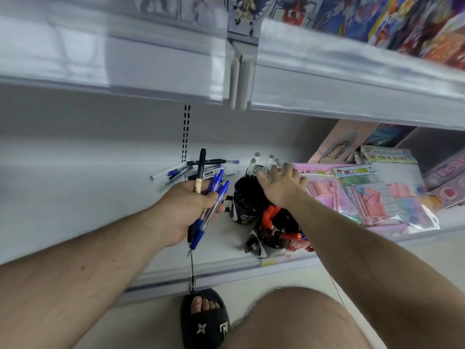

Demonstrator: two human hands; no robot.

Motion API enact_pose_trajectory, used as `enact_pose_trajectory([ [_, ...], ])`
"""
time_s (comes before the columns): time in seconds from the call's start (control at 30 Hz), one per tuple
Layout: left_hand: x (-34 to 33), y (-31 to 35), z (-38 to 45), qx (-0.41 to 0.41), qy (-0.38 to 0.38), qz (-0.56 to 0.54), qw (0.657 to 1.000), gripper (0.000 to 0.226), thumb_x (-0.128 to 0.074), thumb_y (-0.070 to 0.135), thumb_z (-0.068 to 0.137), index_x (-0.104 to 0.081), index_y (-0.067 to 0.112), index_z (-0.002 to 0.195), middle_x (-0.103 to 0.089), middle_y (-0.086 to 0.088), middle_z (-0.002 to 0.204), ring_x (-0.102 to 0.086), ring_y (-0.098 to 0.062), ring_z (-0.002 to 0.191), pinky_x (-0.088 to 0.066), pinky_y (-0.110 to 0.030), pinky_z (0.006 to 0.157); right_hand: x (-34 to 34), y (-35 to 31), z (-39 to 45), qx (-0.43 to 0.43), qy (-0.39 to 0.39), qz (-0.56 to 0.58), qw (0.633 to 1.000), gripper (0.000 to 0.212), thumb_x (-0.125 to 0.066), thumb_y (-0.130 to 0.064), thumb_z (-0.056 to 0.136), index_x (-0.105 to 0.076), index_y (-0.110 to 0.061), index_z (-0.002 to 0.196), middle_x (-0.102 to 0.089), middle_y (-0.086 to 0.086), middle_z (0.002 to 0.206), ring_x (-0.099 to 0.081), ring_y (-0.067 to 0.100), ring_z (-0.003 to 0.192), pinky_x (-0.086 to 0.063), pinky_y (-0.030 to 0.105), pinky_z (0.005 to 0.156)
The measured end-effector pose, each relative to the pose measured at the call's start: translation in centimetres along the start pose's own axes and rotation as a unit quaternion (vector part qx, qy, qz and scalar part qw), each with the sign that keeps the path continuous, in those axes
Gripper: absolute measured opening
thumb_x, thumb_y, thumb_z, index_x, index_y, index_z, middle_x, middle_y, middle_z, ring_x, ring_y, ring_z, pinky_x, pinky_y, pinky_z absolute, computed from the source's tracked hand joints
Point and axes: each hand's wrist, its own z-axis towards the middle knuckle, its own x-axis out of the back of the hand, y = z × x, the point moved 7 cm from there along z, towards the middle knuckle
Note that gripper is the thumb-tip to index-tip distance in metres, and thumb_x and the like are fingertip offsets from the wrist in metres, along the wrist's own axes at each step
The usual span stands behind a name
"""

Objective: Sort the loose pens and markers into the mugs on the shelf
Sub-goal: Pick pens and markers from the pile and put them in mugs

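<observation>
left hand (187,210) grips blue pens (214,197) + black marker (200,170) | right hand (281,182) open over black mug (247,201) | tip: drop pens tip-down, one type per mug

Pink stationery packets (362,195) lying flat at right of white shelf (75,197). Upper shelf edge (352,96) overhead, colourful printed packs (402,23) above it. Black slipper (205,323) on pale floor (289,275) below shelf front.
</observation>
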Motion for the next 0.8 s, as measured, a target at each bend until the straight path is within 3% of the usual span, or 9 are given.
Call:
enact_pose_trajectory([
  [0.07, 0.2, 0.3, -1.0, -0.004, -0.010, 0.013, 1.000, 0.021, -0.055, 0.001, 0.097, -0.068, 0.015, 0.106, -0.076, -0.004, 0.092, -0.071, -0.016, 0.076, -0.058, -0.028, 0.067, 2.2, -3.9, -2.6, 0.091, 0.007, 0.066, 0.994, 0.068, -0.020, -0.064, 0.098, -0.049, -0.020, 0.141, -0.042, 0.017, 0.146, -0.034, 0.035, 0.139, -0.025, 0.050, 0.112],
  [0.13, 0.5, 0.8, -2.3, -0.005, -0.023, 0.023, 0.999, 0.021, -0.054, 0.001, 0.097, -0.067, 0.015, 0.108, -0.076, -0.003, 0.090, -0.070, -0.017, 0.076, -0.057, -0.032, 0.070, 5.0, -7.6, -5.8, 0.155, -0.006, 0.204, 0.967, 0.058, -0.029, -0.056, 0.102, -0.065, -0.012, 0.112, -0.064, 0.012, 0.106, -0.060, 0.029, 0.106, -0.043, 0.038, 0.093],
  [0.2, 0.9, 1.3, -3.6, -0.005, -0.042, 0.041, 0.998, 0.022, -0.053, 0.002, 0.098, -0.065, 0.013, 0.113, -0.075, -0.006, 0.096, -0.070, -0.018, 0.076, -0.056, -0.031, 0.066, 7.7, -10.6, -8.9, 0.159, -0.052, 0.362, 0.917, 0.053, -0.034, -0.055, 0.101, -0.068, -0.015, 0.102, -0.066, 0.005, 0.080, -0.063, 0.018, 0.071, -0.050, 0.032, 0.075],
  [0.23, 1.1, 1.6, -4.3, -0.008, -0.052, 0.052, 0.997, 0.022, -0.053, 0.002, 0.098, -0.065, 0.011, 0.114, -0.074, -0.008, 0.100, -0.070, -0.017, 0.075, -0.056, -0.029, 0.063, 8.6, -11.9, -10.2, 0.164, -0.076, 0.396, 0.900, 0.049, -0.037, -0.056, 0.101, -0.067, -0.017, 0.102, -0.065, 0.003, 0.076, -0.061, 0.014, 0.063, -0.051, 0.030, 0.070],
  [0.3, 1.7, 2.2, -5.9, -0.015, -0.071, 0.072, 0.995, 0.021, -0.053, 0.002, 0.098, -0.066, 0.009, 0.114, -0.074, -0.010, 0.103, -0.070, -0.016, 0.074, -0.057, -0.028, 0.063, 9.7, -14.3, -12.2, 0.196, -0.105, 0.384, 0.896, 0.046, -0.044, -0.056, 0.099, -0.068, -0.016, 0.102, -0.067, 0.002, 0.075, -0.061, 0.014, 0.064, -0.051, 0.030, 0.067],
  [0.4, 3.5, 2.7, -8.3, -0.017, -0.082, 0.096, 0.992, 0.018, -0.053, 0.002, 0.098, -0.066, 0.007, 0.110, -0.074, -0.007, 0.095, -0.070, -0.011, 0.069, -0.058, -0.028, 0.067, 9.8, -17.0, -14.8, 0.233, -0.120, 0.360, 0.895, 0.040, -0.054, -0.046, 0.098, -0.065, -0.009, 0.086, -0.065, 0.005, 0.074, -0.057, 0.020, 0.070, -0.047, 0.036, 0.069],
  [0.5, 6.6, 2.4, -9.6, -0.009, -0.070, 0.137, 0.988, 0.016, -0.054, 0.002, 0.097, -0.065, 0.009, 0.106, -0.074, -0.002, 0.093, -0.070, -0.011, 0.070, -0.057, -0.027, 0.066, 9.7, -18.6, -16.0, 0.200, -0.099, 0.420, 0.880, 0.034, -0.052, -0.038, 0.100, -0.059, -0.009, 0.084, -0.056, 0.004, 0.063, -0.049, 0.020, 0.062, -0.044, 0.033, 0.063],
  [0.63, 11.6, 1.7, -10.8, 0.006, -0.018, 0.194, 0.981, 0.019, -0.049, 0.002, 0.097, -0.062, 0.009, 0.108, -0.071, -0.008, 0.100, -0.064, -0.013, 0.067, -0.052, -0.023, 0.057, 9.5, -19.2, -15.1, 0.076, -0.048, 0.572, 0.815, 0.027, -0.049, -0.035, 0.100, -0.056, -0.010, 0.090, -0.044, 0.003, 0.063, -0.040, 0.018, 0.052, -0.041, 0.029, 0.053],
  [0.8, 18.0, 2.1, -12.0, 0.048, 0.103, 0.161, 0.980, 0.021, -0.038, 0.022, 0.101, -0.055, 0.011, 0.100, -0.054, -0.005, 0.079, -0.040, -0.015, 0.050, -0.030, -0.021, 0.045, 7.7, -21.4, -15.8, 0.016, -0.048, 0.673, 0.738, 0.025, -0.048, -0.027, 0.101, -0.057, -0.010, 0.085, -0.045, 0.002, 0.061, -0.037, 0.016, 0.050, -0.039, 0.029, 0.052],
])
